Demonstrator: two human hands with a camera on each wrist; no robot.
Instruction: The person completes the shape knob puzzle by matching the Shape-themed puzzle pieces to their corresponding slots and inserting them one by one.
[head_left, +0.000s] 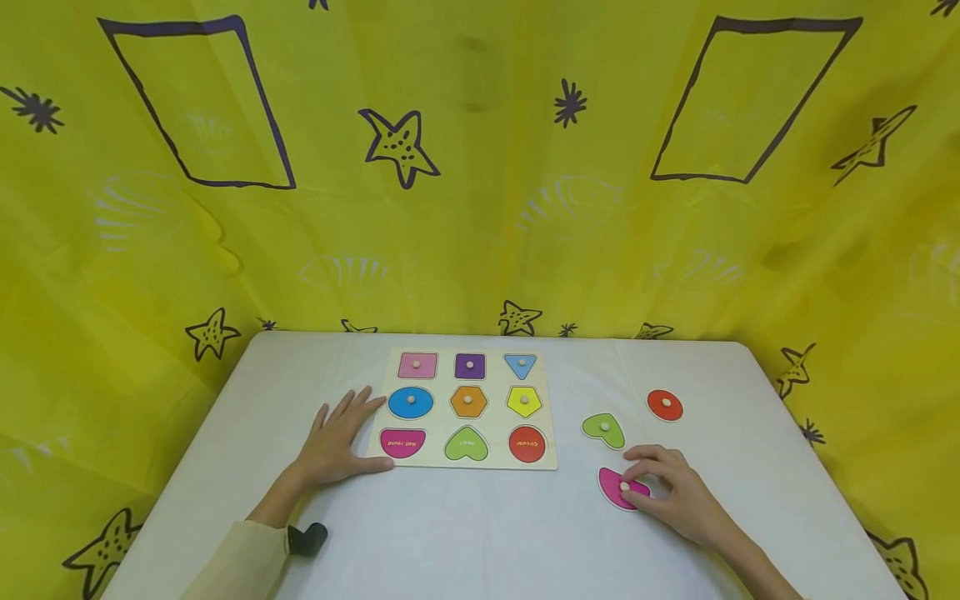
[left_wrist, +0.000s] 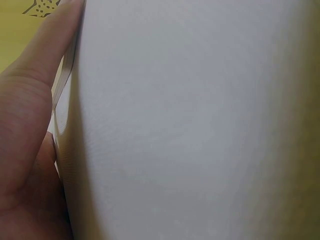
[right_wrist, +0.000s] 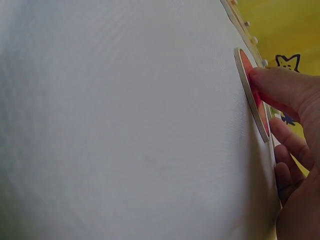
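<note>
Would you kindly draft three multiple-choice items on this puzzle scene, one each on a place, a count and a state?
1. Where does the left hand rest?
A. on the table beside the puzzle board's left edge
B. on the red round piece
C. on the green heart piece

2. How many loose pieces lie on the table to the right of the puzzle board?
A. one
B. three
C. five

3. What is the right hand doing?
A. lying flat and apart from every piece
B. holding the pink half-round piece at its knob
C. lifting the board

Answers:
1. A, its straight fingers lie flat by the board.
2. B, the red round piece, the green heart piece and the pink half-round piece are off the board.
3. B, its fingertips close on the knob in the head view.
</note>
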